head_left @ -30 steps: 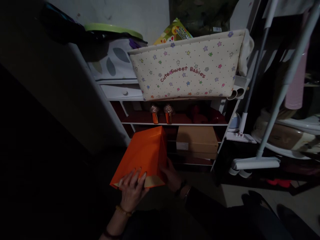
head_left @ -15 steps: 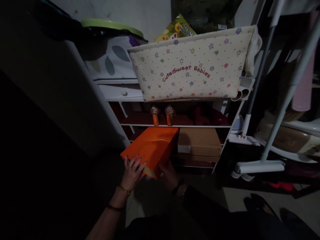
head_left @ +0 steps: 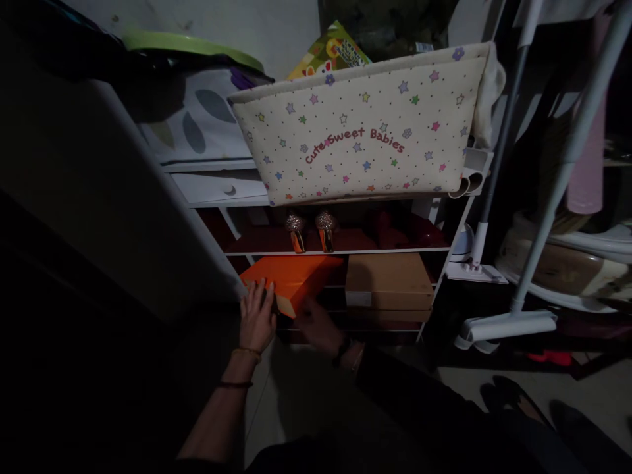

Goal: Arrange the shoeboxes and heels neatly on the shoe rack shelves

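Observation:
An orange box (head_left: 286, 276) is partly inside a lower compartment of the white shelf unit, tilted, its near end sticking out. My left hand (head_left: 257, 313) lies over its near left edge, fingers on the top face and palm at the near end. At the near right corner, low against the side, is my right hand (head_left: 318, 326); its fingertips are dim and partly hidden by the box. A brown cardboard box (head_left: 388, 280) sits just right of the orange one. On the board above stand two shoes (head_left: 311, 230) with glittery tops and shiny gold-orange heels.
A cream fabric basket (head_left: 355, 138) printed with stars stands on top and overhangs the front. Left of it are a small drawer (head_left: 217, 187) and a leaf-patterned bin (head_left: 197, 122). A flat mop (head_left: 476, 270) and a squeegee-like mop (head_left: 511, 326) lean at the right.
The orange box has slid farther back into the shelf, and both hands have moved forward with it. The camera view has shifted slightly.

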### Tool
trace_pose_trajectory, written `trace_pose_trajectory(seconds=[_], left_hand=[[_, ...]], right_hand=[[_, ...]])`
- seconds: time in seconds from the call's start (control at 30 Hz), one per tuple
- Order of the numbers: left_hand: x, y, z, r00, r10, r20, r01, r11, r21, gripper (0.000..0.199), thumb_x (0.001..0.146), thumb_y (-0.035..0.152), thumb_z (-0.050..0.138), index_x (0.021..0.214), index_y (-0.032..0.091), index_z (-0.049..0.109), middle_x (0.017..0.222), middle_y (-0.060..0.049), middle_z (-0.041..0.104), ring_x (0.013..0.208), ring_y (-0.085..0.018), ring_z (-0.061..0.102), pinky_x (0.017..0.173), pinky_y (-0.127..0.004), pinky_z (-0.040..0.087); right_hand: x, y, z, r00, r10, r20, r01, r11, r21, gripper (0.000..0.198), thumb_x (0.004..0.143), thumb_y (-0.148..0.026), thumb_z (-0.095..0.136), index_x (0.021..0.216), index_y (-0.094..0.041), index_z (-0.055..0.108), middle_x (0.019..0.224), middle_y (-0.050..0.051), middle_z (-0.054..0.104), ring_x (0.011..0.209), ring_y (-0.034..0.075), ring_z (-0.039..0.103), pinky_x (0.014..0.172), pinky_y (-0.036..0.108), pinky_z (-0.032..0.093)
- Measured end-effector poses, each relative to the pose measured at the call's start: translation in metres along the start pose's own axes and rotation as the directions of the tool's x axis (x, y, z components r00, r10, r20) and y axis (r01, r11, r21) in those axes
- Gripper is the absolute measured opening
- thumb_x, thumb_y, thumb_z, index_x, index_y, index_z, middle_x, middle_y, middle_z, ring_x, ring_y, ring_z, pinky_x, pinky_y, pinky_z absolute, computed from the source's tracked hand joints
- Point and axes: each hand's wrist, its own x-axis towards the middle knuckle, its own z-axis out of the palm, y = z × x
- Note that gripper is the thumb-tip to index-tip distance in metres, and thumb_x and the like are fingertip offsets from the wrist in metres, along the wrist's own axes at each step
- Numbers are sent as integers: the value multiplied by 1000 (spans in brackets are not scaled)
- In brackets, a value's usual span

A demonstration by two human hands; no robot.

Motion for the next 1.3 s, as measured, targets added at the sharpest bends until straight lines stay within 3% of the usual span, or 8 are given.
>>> trace_pose_trajectory(seconds=[0.13,0.23,0.37,0.5,0.6,0.73,1.03,1.3], left_hand=[[15,11,-15,985,-62,-164,39,989,-143,64,99,20,47,162,17,42,166,-22,41,161,-38,27,128,-64,25],[68,24,-26,940,-209,-271,116,939,-323,62,100,34,54,158,11,46,156,-25,50,152,-36,42,126,-56,34],[163,45,-32,897,-437,-69,317,744,-587,97,80,40,83,160,7,37,149,-27,58,138,-37,58,119,-54,45],[214,57,-23,882,-464,82,400,646,-650,106,69,19,88,160,8,36,139,-22,67,130,-34,65,116,-49,49],[218,55,-16,891,-452,47,379,682,-626,92,72,13,80,156,12,43,135,-17,70,127,-32,66,115,-46,50],[213,46,-23,970,-244,0,212,839,-501,78,77,9,66,152,11,49,137,-18,67,129,-32,63,116,-46,48],[200,23,-45,989,71,126,-67,997,-38,74,83,6,54,152,31,60,149,-14,59,138,-36,51,124,-58,32],[179,22,-32,991,8,134,0,998,-59,87,77,10,56,162,22,46,163,-14,47,149,-39,39,128,-72,10]], right_hand=[[25,-73,-43,948,-280,-151,238,940,-246,64,90,-26,62,152,-20,46,142,14,63,130,26,63,115,47,51],[77,-119,-72,895,-295,-335,121,883,-454,81,86,-32,73,156,-16,36,148,21,56,137,30,57,119,46,45],[135,-132,-81,945,-26,-326,-175,800,-573,99,75,-50,88,150,-11,36,140,26,63,134,36,61,114,48,48],[155,-119,-72,972,-26,-232,-147,704,-694,62,91,-37,75,142,-20,44,129,15,73,119,27,72,101,36,55],[155,-117,-74,985,-80,-152,-61,662,-747,47,94,-24,68,138,-22,52,127,11,75,119,25,72,101,32,54],[150,-124,-93,993,-115,-24,50,596,-801,62,88,-12,69,147,-25,53,126,10,75,120,29,71,100,34,53],[132,-114,-105,984,-27,176,177,58,-982,68,102,-16,45,164,-42,36,154,17,54,133,33,58,109,48,44],[127,-104,-99,991,-26,128,129,35,-991,67,105,-17,36,169,-34,29,165,22,42,135,35,54,112,52,37]])
